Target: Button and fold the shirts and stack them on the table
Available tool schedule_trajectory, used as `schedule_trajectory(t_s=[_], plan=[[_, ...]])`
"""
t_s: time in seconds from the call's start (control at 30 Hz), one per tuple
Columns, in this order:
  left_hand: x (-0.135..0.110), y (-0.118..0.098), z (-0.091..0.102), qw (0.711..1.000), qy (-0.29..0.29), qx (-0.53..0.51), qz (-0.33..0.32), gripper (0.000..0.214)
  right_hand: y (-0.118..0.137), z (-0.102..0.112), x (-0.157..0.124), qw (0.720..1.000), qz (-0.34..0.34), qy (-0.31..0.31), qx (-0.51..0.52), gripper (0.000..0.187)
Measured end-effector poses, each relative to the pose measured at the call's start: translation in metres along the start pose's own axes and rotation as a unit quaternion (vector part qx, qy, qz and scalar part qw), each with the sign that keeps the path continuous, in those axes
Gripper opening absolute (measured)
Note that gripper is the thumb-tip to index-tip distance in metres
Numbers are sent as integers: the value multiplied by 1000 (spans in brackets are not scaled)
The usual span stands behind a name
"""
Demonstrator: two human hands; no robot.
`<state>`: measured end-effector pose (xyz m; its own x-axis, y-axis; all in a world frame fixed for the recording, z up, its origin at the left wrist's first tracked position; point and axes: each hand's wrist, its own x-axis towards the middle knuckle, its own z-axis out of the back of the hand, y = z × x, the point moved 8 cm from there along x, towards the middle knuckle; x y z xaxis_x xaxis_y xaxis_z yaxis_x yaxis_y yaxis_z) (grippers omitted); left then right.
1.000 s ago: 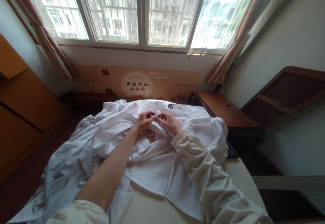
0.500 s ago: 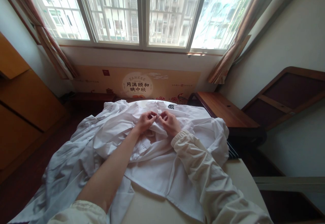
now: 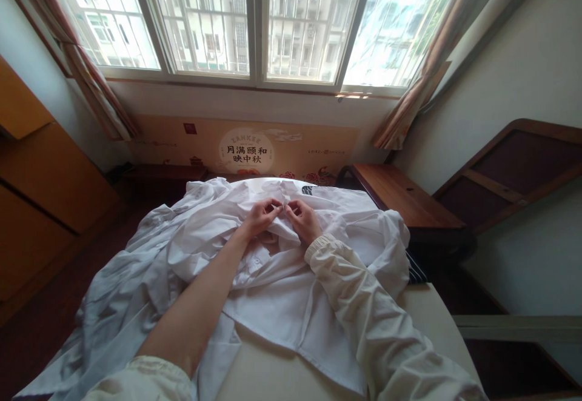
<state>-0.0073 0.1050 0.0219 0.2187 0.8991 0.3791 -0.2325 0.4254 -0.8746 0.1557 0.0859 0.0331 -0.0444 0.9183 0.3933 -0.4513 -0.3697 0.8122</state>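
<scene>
A white button-up shirt point(image 3: 282, 304) lies crumpled over a pale round table point(image 3: 259, 371), with more white cloth heaped on the left. My left hand point(image 3: 262, 216) pinches the shirt's edge between thumb and fingertips near the table's far side. Close beside it, my right hand point(image 3: 304, 219) pinches the same edge, the fingertips of both almost meeting. Whether a button sits between them is too small to tell. Nearer to me, a small button shows on a folded part of the shirt. A black-and-white striped cloth point(image 3: 416, 271) peeks out at the right.
To the right stands a wooden bench point(image 3: 404, 198), with a framed wooden panel point(image 3: 513, 171) leaning on the wall. An orange-brown cabinet point(image 3: 40, 189) is at the left. Beyond the table are a printed banner point(image 3: 318, 146) and barred windows point(image 3: 204, 19).
My right hand's fingers have drawn in slightly closer together at the cloth edge. The left hand and the shirt stay nearly where they were.
</scene>
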Motion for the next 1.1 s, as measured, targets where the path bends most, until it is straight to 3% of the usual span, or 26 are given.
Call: schedule_trajectory(t_s=[1.1], plan=[[-2,-9,1,1000,2,-11,9,31,-1,-4,0,999,7,8,34,36]])
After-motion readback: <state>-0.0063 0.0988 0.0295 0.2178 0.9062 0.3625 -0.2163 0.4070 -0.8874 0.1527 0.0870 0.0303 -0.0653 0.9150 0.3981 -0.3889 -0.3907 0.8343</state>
